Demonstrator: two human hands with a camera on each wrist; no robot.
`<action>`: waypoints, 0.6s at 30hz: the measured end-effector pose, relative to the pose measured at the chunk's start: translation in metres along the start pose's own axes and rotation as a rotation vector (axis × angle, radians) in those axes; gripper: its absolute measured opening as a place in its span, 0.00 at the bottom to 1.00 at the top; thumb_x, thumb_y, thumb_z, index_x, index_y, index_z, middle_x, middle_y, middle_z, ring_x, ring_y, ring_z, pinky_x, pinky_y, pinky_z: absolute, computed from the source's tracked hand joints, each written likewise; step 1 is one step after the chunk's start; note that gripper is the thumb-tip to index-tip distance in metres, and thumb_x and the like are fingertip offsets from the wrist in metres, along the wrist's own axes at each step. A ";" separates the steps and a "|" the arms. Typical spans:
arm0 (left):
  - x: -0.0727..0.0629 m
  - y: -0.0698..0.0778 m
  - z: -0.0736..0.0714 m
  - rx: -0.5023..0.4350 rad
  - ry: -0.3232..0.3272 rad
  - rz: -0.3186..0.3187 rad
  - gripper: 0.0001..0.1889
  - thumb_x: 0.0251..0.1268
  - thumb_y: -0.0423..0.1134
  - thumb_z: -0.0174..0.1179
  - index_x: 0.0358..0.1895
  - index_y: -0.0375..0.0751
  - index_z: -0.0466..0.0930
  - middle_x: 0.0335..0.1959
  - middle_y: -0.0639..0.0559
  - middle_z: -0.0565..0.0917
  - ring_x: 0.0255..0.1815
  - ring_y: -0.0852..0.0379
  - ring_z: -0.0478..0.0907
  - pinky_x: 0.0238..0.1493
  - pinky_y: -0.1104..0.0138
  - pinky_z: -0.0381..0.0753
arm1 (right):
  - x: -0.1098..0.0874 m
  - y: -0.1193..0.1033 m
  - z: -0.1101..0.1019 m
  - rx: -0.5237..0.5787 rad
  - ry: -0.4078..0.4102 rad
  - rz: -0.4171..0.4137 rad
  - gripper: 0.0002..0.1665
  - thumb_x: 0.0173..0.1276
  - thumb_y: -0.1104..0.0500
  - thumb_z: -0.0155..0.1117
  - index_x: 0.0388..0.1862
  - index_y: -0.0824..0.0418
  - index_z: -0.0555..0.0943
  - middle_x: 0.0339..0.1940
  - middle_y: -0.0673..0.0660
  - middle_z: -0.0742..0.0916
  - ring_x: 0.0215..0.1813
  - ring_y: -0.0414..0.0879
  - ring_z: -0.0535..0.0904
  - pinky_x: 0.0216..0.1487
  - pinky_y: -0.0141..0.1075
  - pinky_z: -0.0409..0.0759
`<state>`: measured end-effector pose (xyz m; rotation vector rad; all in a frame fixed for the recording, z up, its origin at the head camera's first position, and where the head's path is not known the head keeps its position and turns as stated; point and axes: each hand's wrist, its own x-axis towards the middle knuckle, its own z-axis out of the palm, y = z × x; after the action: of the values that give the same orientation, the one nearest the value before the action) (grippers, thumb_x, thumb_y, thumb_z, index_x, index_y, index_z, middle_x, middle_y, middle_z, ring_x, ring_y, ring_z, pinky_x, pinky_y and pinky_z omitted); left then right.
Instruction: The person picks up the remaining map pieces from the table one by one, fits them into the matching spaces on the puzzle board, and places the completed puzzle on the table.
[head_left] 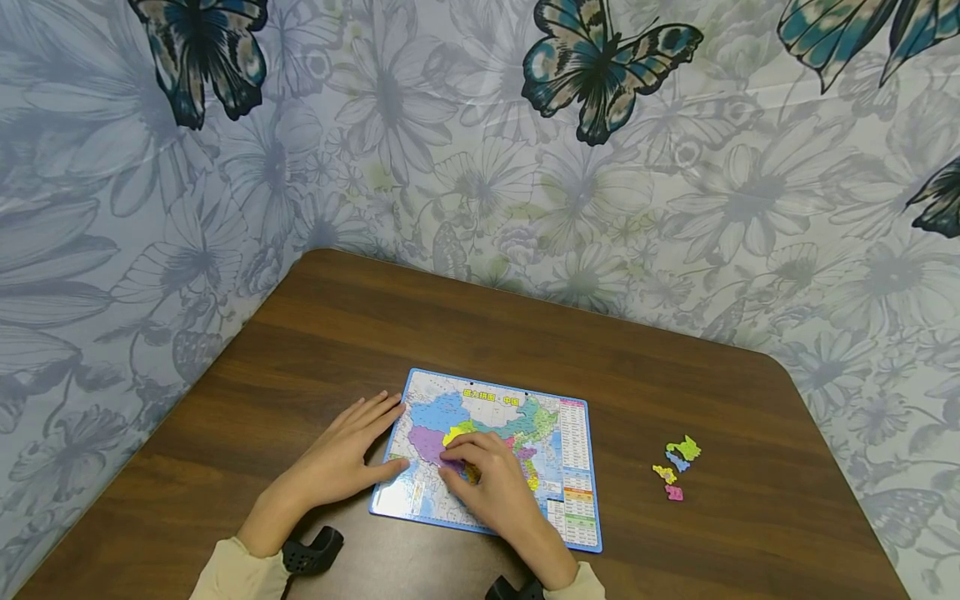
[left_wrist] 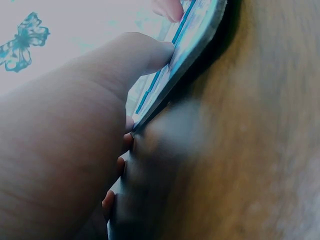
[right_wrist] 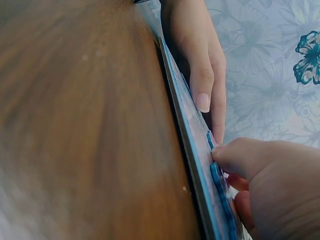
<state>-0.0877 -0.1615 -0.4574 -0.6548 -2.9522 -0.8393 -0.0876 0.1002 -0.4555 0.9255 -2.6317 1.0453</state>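
A magnetic map puzzle board point(head_left: 420, 500) with a blue rim lies on the table, its coloured pieces forming a map. My left hand point(head_left: 347, 450) is at the board's left side, fingers extended along the edge and thumb on the surface. In the left wrist view the thumb point(left_wrist: 150, 52) touches the board's top. Over the middle of the map, my right hand point(head_left: 491, 479) bends its fingers, with the tips at the purple piece point(head_left: 426, 443). The right wrist view has its thumb point(right_wrist: 240, 155) against the raised piece edges; whether a piece is pinched is hidden.
To the right of the board, several loose pieces lie on the brown table point(head_left: 675, 383): a green one point(head_left: 686, 448), a blue one point(head_left: 678, 462), a yellow one point(head_left: 664, 474) and a pink one point(head_left: 674, 493). Behind the table stands a butterfly-patterned wall point(head_left: 480, 208).
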 end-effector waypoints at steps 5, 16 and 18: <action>0.000 0.001 -0.001 0.003 0.000 0.001 0.44 0.66 0.60 0.66 0.78 0.39 0.65 0.81 0.43 0.64 0.83 0.40 0.56 0.81 0.40 0.52 | 0.000 0.002 -0.001 -0.003 0.000 -0.027 0.06 0.65 0.60 0.77 0.41 0.55 0.91 0.47 0.47 0.89 0.46 0.40 0.80 0.45 0.31 0.82; 0.000 0.001 0.000 0.001 0.003 0.006 0.43 0.67 0.60 0.66 0.78 0.38 0.65 0.80 0.43 0.65 0.83 0.40 0.56 0.81 0.41 0.52 | -0.002 0.002 -0.005 0.030 -0.038 0.024 0.05 0.67 0.59 0.75 0.41 0.51 0.91 0.47 0.45 0.89 0.49 0.40 0.81 0.48 0.33 0.84; -0.001 0.001 0.000 -0.001 0.004 0.005 0.43 0.67 0.60 0.66 0.78 0.38 0.66 0.80 0.43 0.65 0.83 0.40 0.56 0.81 0.41 0.52 | -0.002 0.002 -0.004 0.031 -0.036 0.022 0.05 0.67 0.59 0.75 0.41 0.51 0.91 0.47 0.44 0.89 0.49 0.41 0.82 0.48 0.33 0.84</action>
<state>-0.0868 -0.1612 -0.4570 -0.6595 -2.9453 -0.8413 -0.0877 0.1052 -0.4540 0.9322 -2.6677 1.0880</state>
